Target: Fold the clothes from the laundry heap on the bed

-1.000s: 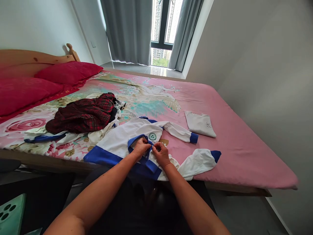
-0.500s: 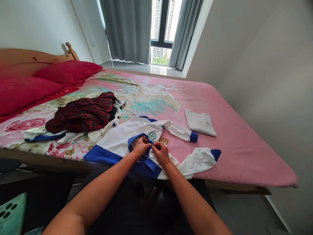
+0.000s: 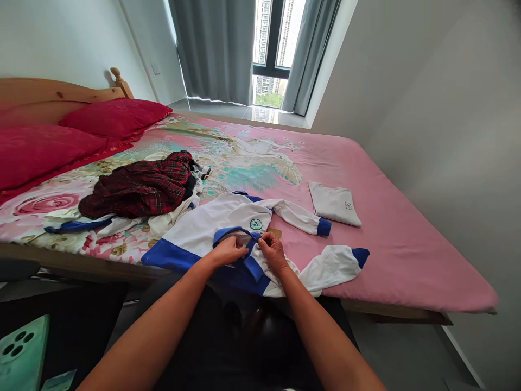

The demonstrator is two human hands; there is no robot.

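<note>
A white and blue long-sleeved collared shirt [image 3: 195,231] lies spread on the near side of the bed, a round green badge on its chest. Both its sleeves stretch to the right, ending in blue cuffs. At the blue collar, my left hand [image 3: 228,251] is closed with its fingers inside the neck opening, gripping the fabric. My right hand [image 3: 272,251] pinches the collar's right edge between thumb and fingertips, just under the badge. The small part of cloth between the fingertips is hidden.
A heap with a red plaid garment [image 3: 142,187] lies left of the shirt. To the right is a folded light grey shirt [image 3: 336,203] on the pink bed sheet [image 3: 407,260]. Red pillows [image 3: 116,119] rest by the headboard. A green phone [image 3: 24,353] is at lower left.
My left hand has moved slightly left and down, away from my right hand, which stays at the collar. The collar's neck opening now looks flatter and wider.
</note>
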